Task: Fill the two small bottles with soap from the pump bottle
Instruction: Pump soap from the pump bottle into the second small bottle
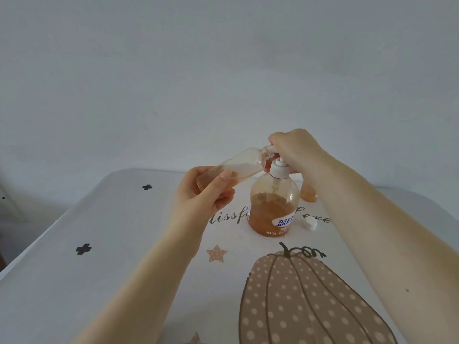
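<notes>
Left hand (206, 192) grips a small clear bottle (238, 167) round its lower body, fingers and thumb curled about it. The bottle is tilted, base low toward the left hand, open mouth raised to the pump spout under the right hand (295, 150). A little amber soap sits at the bottle's low end; most of its body reads clear, so I judge this one only partly filled.

Right hand rests on top of the pump head, fingers curled down over it; whether it is pressing at this moment I cannot tell. The pump bottle (273, 204) stands upright on the counter (111, 244) directly beneath the right hand, roughly half full of amber soap.

Second small bottle (308, 193) stands on the counter just beyond and below the right wrist, largely hidden by it. The visible lower part shows amber soap; its fill level and whether it is capped are not readable.

A white cap (310, 223) lies on the counter near the pump bottle, under the right forearm.

Judgement: one bottle seemingly has soap in it, the other is in filling. Remaining: more pump strokes, then capping.
</notes>
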